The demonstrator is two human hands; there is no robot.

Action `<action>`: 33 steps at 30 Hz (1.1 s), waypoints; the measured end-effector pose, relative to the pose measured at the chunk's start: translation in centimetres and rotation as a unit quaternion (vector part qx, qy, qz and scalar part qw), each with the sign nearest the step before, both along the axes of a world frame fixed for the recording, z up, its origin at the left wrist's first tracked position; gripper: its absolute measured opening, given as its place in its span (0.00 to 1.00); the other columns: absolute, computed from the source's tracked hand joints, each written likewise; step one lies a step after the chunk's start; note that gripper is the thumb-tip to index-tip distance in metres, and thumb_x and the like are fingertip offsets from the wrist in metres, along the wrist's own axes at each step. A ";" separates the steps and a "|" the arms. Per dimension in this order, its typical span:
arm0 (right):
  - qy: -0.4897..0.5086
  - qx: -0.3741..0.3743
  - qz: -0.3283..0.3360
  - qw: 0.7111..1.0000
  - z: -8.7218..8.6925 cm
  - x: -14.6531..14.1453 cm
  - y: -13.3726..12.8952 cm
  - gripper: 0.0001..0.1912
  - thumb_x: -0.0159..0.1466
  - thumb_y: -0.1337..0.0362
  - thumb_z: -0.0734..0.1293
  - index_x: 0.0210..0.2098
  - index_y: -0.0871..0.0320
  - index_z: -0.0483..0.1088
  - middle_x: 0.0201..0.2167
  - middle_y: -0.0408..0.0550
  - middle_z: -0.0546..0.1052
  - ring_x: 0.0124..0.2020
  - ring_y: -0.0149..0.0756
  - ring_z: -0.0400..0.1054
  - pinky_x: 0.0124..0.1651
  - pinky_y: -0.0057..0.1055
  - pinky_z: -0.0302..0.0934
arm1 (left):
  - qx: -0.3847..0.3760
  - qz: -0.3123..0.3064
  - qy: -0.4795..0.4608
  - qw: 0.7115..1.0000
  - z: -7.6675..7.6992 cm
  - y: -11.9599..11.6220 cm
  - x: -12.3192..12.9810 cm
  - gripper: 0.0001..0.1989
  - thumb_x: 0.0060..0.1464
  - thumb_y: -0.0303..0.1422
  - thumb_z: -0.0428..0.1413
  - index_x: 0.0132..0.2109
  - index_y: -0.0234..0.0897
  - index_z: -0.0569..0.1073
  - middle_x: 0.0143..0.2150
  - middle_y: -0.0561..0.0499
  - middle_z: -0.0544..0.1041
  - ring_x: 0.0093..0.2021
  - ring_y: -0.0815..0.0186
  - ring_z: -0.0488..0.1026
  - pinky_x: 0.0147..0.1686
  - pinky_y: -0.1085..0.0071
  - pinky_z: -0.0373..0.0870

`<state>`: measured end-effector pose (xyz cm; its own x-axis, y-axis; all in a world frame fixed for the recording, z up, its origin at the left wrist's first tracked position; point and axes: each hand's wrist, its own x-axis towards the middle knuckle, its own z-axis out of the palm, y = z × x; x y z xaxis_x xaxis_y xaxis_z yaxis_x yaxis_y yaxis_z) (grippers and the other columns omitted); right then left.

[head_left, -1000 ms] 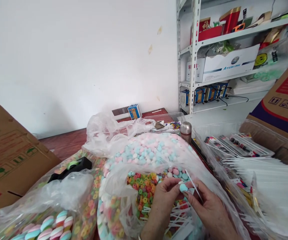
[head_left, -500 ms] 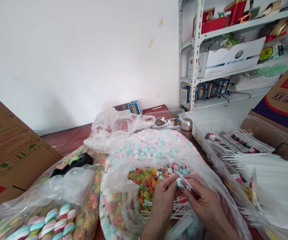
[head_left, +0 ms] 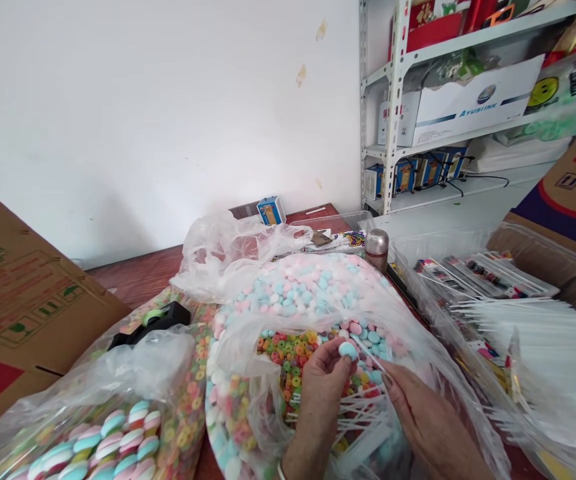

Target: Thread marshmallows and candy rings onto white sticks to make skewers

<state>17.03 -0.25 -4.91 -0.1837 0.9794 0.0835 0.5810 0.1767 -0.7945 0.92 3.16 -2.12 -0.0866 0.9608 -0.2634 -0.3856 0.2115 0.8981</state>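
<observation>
Head view.

Risks, as judged:
Pale blue candy, one, rounded: pinched between thumb and fingertips of the left hand, over the large plastic bag of pastel candies on the tabletop. An off-centre push could tilt it or squeeze it free; it would then drop among the ring candies below and be hard to pick out.
White stick, one, thin: gripped toward one end by the right hand, its free length unsupported. Sideways pressure could bend it or make it glance off the candy.
Loose white sticks, several, crossed beneath the hands: a lowered wrist could scatter them.

Pose:
Left hand: forearm from the tabletop's near side, wrist low, digits uppermost; thumb and forefinger closed on the candy, other fingers curled, partly hidden.
Right hand: slanting in from the near right corner side; thumb and forefinger nearly together on the stick, remaining fingers mostly hidden. Stick points away and leftward, toward the tabletop's far edge, its tip just beside the candy. Whether the two touch cannot be told.
</observation>
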 end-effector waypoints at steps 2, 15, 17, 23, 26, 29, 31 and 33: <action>-0.024 -0.042 0.033 0.998 -0.4 0.0 -0.9 0.25 0.72 0.56 0.49 0.62 0.52 0.65 0.57 0.53 0.75 0.55 0.46 0.72 0.53 0.42 0.67 | 0.014 0.024 0.004 1.000 0.2 0.1 -0.2 0.19 0.42 0.36 0.71 0.42 0.34 0.81 0.40 0.43 0.83 0.40 0.61 0.79 0.43 0.68 0.74; 0.027 -0.100 0.078 0.992 2.3 -1.2 -1.5 0.22 0.72 0.54 0.48 0.42 0.54 0.69 0.36 0.50 0.79 0.40 0.43 0.75 0.43 0.33 0.63 | 0.068 0.024 0.042 0.997 0.0 0.0 -0.4 0.13 0.47 0.33 0.67 0.42 0.36 0.80 0.40 0.46 0.84 0.39 0.64 0.79 0.42 0.71 0.74; 0.051 -0.101 0.077 0.991 2.5 -1.3 -1.5 0.21 0.72 0.54 0.49 0.39 0.54 0.68 0.35 0.49 0.78 0.39 0.41 0.74 0.42 0.32 0.62 | 0.072 0.020 0.049 0.996 -0.2 0.1 -0.4 0.13 0.47 0.33 0.67 0.42 0.36 0.80 0.39 0.46 0.84 0.38 0.64 0.79 0.40 0.72 0.74; 0.106 -0.108 0.051 0.987 2.1 -2.0 -1.4 0.20 0.72 0.53 0.49 0.35 0.54 0.66 0.28 0.44 0.75 0.31 0.37 0.69 0.35 0.30 0.60 | 0.078 0.000 0.094 0.993 -0.6 -0.1 -0.2 0.13 0.48 0.32 0.65 0.43 0.35 0.79 0.38 0.45 0.84 0.38 0.61 0.80 0.38 0.69 0.75; 0.123 -0.104 0.039 0.986 1.8 -2.3 -1.3 0.21 0.72 0.51 0.50 0.32 0.53 0.65 0.27 0.43 0.73 0.29 0.36 0.67 0.32 0.29 0.59 | 0.081 -0.009 0.110 0.991 -0.7 -0.3 -0.1 0.12 0.50 0.33 0.63 0.44 0.36 0.79 0.40 0.46 0.84 0.39 0.60 0.80 0.41 0.68 0.75; 0.130 -0.113 0.026 0.985 1.8 -2.7 -1.3 0.21 0.71 0.50 0.49 0.32 0.53 0.65 0.25 0.42 0.71 0.26 0.35 0.63 0.27 0.29 0.55 | 0.080 -0.002 0.121 0.989 -0.8 -0.5 -0.1 0.12 0.49 0.33 0.64 0.42 0.36 0.80 0.39 0.46 0.84 0.38 0.61 0.79 0.39 0.69 0.75; 0.120 -0.120 0.027 0.985 1.9 -3.0 -1.4 0.22 0.71 0.51 0.48 0.33 0.54 0.65 0.23 0.41 0.68 0.23 0.34 0.60 0.25 0.29 0.52 | 0.072 -0.003 0.126 0.989 -0.9 -0.6 -0.1 0.13 0.48 0.35 0.65 0.42 0.36 0.80 0.36 0.46 0.83 0.34 0.62 0.78 0.32 0.71 0.75; 0.107 -0.116 0.027 0.987 2.0 -3.3 -1.4 0.22 0.71 0.51 0.47 0.34 0.55 0.66 0.23 0.42 0.68 0.23 0.34 0.60 0.25 0.29 0.53 | 0.063 -0.006 0.128 0.990 -1.1 -0.9 -0.1 0.13 0.49 0.35 0.64 0.43 0.36 0.79 0.34 0.48 0.83 0.29 0.64 0.77 0.26 0.73 0.73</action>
<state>13.75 -1.67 -2.93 -0.2392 0.9659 -0.0990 0.3902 0.0023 -0.9207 0.83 2.28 -3.19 -0.1230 0.9860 -0.1128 -0.1405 0.0952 0.9855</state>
